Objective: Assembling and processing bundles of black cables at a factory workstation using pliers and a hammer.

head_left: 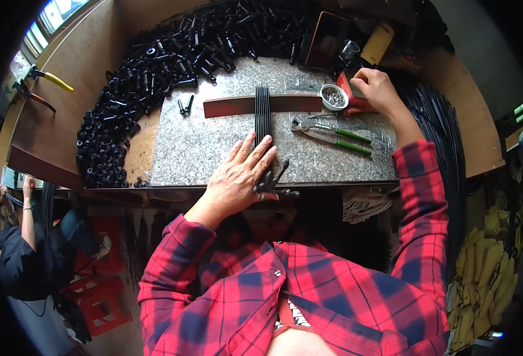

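Observation:
My left hand point(244, 172) lies with fingers stretched over the near part of a bundle of thin black rods point(262, 110). The rods lie side by side across a curved dark-red strip point(229, 107) on a speckled grey board point(202, 148). Black pronged ends point(280, 172) stick out beside my thumb, over the board's near edge. My right hand point(379, 89) has its fingers bent together above a red holder point(350, 98); whatever they pinch is hidden. A white cup of small metal bits point(334, 97) touches the holder. Green-handled pincers point(332, 136) lie nearer me.
Black plastic pieces point(172, 59) are heaped along the back and left. A dark tablet-like panel point(327, 41) leans at the back. Long black rods point(439, 124) hang along the right side. A co-worker point(30, 243) and red stools point(98, 302) are at the left.

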Demonstrator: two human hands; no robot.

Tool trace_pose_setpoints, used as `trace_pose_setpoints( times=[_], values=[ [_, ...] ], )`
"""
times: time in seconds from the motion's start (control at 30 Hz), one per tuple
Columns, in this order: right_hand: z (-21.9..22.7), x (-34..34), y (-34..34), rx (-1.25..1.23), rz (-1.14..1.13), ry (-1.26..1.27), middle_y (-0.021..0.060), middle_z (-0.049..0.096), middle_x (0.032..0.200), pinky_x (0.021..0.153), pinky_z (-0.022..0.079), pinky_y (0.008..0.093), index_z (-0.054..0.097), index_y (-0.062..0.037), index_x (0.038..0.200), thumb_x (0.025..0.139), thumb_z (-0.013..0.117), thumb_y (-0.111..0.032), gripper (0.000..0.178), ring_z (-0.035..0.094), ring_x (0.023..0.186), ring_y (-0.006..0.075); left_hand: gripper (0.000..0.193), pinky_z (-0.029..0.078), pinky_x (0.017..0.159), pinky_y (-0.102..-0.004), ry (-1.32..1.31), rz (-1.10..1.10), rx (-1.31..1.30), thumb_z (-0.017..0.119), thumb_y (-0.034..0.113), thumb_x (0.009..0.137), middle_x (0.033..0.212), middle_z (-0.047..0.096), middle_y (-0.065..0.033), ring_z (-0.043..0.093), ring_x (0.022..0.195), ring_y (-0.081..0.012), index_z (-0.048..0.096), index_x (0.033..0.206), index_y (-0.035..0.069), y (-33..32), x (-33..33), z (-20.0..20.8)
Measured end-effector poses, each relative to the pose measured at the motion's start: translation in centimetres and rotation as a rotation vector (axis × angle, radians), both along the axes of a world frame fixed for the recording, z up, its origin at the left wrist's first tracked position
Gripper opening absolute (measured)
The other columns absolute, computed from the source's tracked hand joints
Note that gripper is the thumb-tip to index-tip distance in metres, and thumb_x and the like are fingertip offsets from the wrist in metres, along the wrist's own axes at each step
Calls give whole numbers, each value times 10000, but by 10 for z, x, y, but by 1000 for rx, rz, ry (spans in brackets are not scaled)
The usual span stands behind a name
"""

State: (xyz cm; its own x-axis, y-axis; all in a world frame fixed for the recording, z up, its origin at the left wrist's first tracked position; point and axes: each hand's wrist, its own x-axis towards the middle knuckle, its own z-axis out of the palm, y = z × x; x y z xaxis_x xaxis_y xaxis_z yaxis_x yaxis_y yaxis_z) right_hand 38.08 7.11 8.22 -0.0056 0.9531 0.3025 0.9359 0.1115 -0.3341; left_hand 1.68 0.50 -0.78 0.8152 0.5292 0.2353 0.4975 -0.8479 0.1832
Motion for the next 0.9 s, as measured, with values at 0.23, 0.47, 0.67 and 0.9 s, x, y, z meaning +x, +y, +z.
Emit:
trace_pose_setpoints(
  times=[0.23,0.47,0.67,0.9],
  values=[
    [-30,57,39,-312,-165,-351,206,665,922,793,509,400,687,-24,923,708,738,-144,251,645,898,347,870,209,1132,-436,-5,43,10,615,579,763,1488,296,-135,208,1398,-348,377,1387,22,-1,-1,-4],
    [-43,68,41,-309,-127,-354,205,665,892,779,517,386,697,-19,875,671,717,-117,228,648,877,347,962,184,1139,-440,43,65,22,634,608,729,1505,263,-132,204,1402,-335,299,1427,37,-3,2,-6],
    [-38,67,33,-234,-104,-389,194,661,860,768,512,436,665,-35,772,666,683,-104,128,634,864,370,1001,221,1127,-461,35,100,19,656,621,696,1498,252,-163,193,1398,-364,278,1445,75,-3,4,-3],
    [-28,66,22,-86,-171,-428,195,635,839,720,481,445,582,-13,827,741,658,-118,155,610,845,382,972,222,1117,-493,1,45,-41,694,608,655,1486,257,-197,211,1389,-387,332,1436,157,-1,-1,4]
  ],
)
